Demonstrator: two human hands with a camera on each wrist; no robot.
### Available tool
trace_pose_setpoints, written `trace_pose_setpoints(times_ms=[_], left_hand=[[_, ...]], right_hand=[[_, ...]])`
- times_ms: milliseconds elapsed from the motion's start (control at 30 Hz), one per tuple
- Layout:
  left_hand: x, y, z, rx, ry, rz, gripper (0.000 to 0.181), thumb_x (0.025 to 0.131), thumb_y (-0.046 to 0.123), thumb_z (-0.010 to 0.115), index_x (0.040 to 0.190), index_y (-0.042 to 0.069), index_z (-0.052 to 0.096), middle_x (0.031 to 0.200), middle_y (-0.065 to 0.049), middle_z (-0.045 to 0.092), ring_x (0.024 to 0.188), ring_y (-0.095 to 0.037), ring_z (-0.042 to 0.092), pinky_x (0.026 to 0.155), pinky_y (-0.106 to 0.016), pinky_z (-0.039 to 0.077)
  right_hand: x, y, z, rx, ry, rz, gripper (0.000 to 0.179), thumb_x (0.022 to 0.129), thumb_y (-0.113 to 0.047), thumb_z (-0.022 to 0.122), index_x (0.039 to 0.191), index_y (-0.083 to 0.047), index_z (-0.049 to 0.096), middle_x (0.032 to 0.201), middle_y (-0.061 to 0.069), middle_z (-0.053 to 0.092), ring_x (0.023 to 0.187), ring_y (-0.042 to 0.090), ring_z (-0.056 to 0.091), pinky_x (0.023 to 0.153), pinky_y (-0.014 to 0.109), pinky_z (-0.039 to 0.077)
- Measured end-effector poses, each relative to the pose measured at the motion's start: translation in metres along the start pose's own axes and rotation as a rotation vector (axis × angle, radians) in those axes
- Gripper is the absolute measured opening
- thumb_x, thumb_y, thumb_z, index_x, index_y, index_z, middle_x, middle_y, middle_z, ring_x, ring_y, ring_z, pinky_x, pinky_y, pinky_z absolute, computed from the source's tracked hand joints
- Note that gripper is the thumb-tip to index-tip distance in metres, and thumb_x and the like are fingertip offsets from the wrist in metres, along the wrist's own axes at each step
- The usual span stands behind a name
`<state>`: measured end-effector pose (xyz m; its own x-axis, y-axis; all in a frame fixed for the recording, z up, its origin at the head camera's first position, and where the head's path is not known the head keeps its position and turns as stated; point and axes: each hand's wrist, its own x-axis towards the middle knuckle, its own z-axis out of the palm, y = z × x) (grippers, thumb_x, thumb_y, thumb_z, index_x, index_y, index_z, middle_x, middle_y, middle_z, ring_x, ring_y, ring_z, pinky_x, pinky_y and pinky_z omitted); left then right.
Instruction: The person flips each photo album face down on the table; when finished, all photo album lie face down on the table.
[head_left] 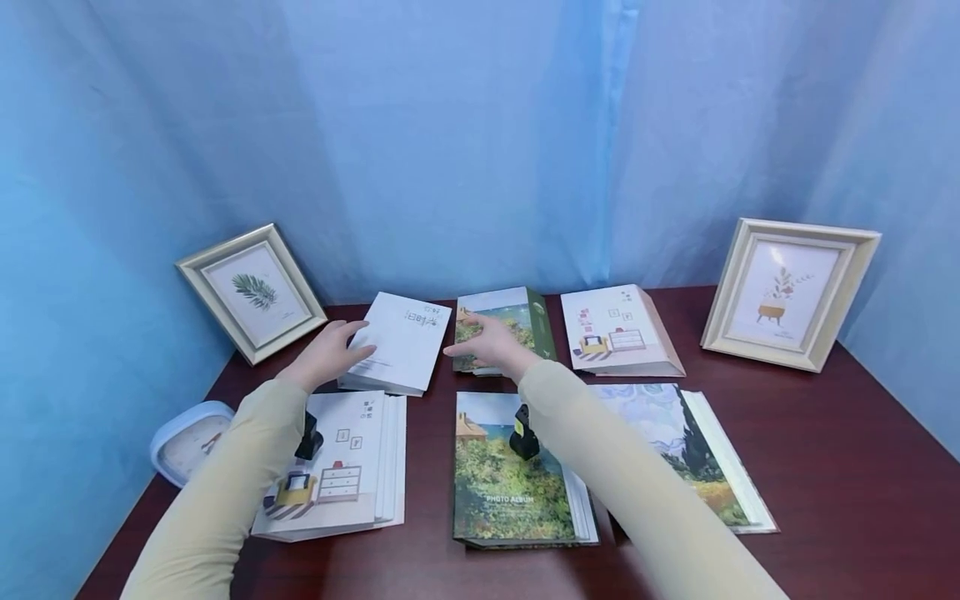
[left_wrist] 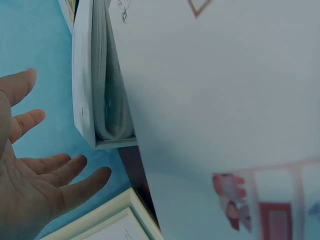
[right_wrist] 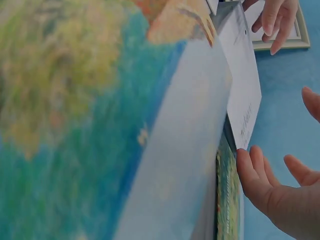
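Observation:
My left hand (head_left: 324,357) hovers at the left edge of a white photo album (head_left: 408,337) in the back row, fingers spread and thumb toward the cover. In the left wrist view that hand (left_wrist: 35,187) holds nothing. My right hand (head_left: 498,343) is over the back-middle album with a painted landscape cover (head_left: 519,317), thumb and fingers apart, pointing left. No object lies in its grasp in the right wrist view, where the hand (right_wrist: 275,195) overlaps the lower end of the white album (right_wrist: 242,75).
Front row: a furniture-print album (head_left: 341,450), a "PHOTO ALBUM" landscape one (head_left: 487,475), and a swirling-sky album (head_left: 697,450) partly behind my right sleeve. Another furniture-print album (head_left: 615,325) lies back right. Picture frames (head_left: 305,287) (head_left: 717,292) stand at both sides; a blue-rimmed clock-like object (head_left: 168,446) sits left.

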<state>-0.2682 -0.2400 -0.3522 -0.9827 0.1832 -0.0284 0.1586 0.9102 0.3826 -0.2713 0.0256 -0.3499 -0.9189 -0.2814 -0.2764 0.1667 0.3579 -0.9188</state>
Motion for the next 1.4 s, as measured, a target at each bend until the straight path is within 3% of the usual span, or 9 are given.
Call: trace_pose_setpoints(times_ms=[167, 367, 633, 833, 1000, 1400], left_hand=[[0.003, -0.006, 0.004, -0.021, -0.044, -0.044, 0.064, 0.094, 0.03, 0.058, 0.145, -0.001, 0.035, 0.146, -0.03, 0.03, 0.135, -0.043, 0.03, 0.109, -0.056, 0.029], [0.005, -0.012, 0.011, -0.066, -0.097, -0.085, 0.068, 0.093, 0.031, 0.059, 0.146, -0.001, 0.031, 0.149, -0.027, 0.03, 0.138, -0.042, 0.027, 0.11, -0.056, 0.027], [0.006, -0.007, 0.019, -0.085, -0.158, -0.115, 0.068, 0.093, 0.032, 0.06, 0.147, 0.003, 0.031, 0.15, -0.025, 0.03, 0.138, -0.042, 0.028, 0.11, -0.057, 0.027], [0.006, -0.006, 0.02, -0.093, -0.174, -0.151, 0.072, 0.093, 0.033, 0.06, 0.15, 0.007, 0.025, 0.152, -0.024, 0.025, 0.14, -0.042, 0.024, 0.11, -0.058, 0.025], [0.007, -0.007, 0.02, -0.125, -0.186, -0.164, 0.074, 0.093, 0.035, 0.059, 0.152, 0.01, 0.021, 0.154, -0.023, 0.022, 0.141, -0.042, 0.022, 0.11, -0.059, 0.024], [0.005, -0.009, 0.019, -0.171, -0.176, -0.172, 0.077, 0.093, 0.032, 0.059, 0.153, 0.009, 0.017, 0.156, -0.021, 0.017, 0.142, -0.041, 0.018, 0.112, -0.059, 0.02]], right_hand=[[0.002, 0.003, 0.009, 0.029, -0.031, 0.004, 0.072, 0.087, -0.017, 0.07, 0.147, -0.008, 0.032, 0.153, 0.015, 0.025, 0.129, 0.032, 0.046, 0.102, 0.043, 0.044], [0.007, 0.003, 0.026, 0.066, -0.073, 0.019, 0.075, 0.086, -0.014, 0.07, 0.148, -0.006, 0.029, 0.153, 0.018, 0.025, 0.129, 0.034, 0.046, 0.104, 0.042, 0.043], [0.013, 0.01, 0.039, 0.052, -0.153, 0.04, 0.08, 0.086, -0.017, 0.071, 0.151, -0.009, 0.024, 0.153, 0.018, 0.026, 0.128, 0.037, 0.046, 0.104, 0.043, 0.042], [0.011, 0.005, 0.042, 0.021, -0.188, 0.064, 0.08, 0.087, -0.018, 0.069, 0.151, -0.011, 0.023, 0.151, 0.018, 0.031, 0.129, 0.037, 0.045, 0.105, 0.044, 0.04], [0.01, 0.0, 0.046, 0.044, -0.224, 0.086, 0.079, 0.088, -0.018, 0.067, 0.152, -0.012, 0.021, 0.154, 0.016, 0.026, 0.131, 0.038, 0.041, 0.107, 0.045, 0.037], [0.01, 0.002, 0.056, 0.148, -0.19, 0.127, 0.065, 0.093, -0.004, 0.057, 0.15, -0.01, 0.027, 0.152, 0.018, 0.026, 0.131, 0.036, 0.042, 0.105, 0.043, 0.04]])
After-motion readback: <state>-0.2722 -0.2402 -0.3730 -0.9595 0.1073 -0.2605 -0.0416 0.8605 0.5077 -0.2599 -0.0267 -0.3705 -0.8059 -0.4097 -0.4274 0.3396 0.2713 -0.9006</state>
